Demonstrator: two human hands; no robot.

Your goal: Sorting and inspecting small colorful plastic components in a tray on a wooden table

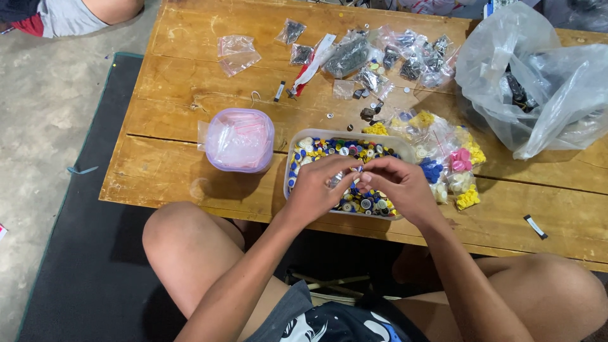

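A: Where was the clear tub of mixed buttons?

B: On the wooden table, at the near edge. Both hands met above it; the left hand and right hand pinched something tiny between their fingertips, too small to tell.

A: Around it?

B: A lidded round tub at nine o'clock, small bags of buttons at three, a big plastic bag at two.

Single head-worn view, looking steeply down from above the seated knees, facing twelve o'clock across a low wooden table. Close range: forearms enter from six o'clock, concrete floor at nine o'clock, table's far edge at twelve.
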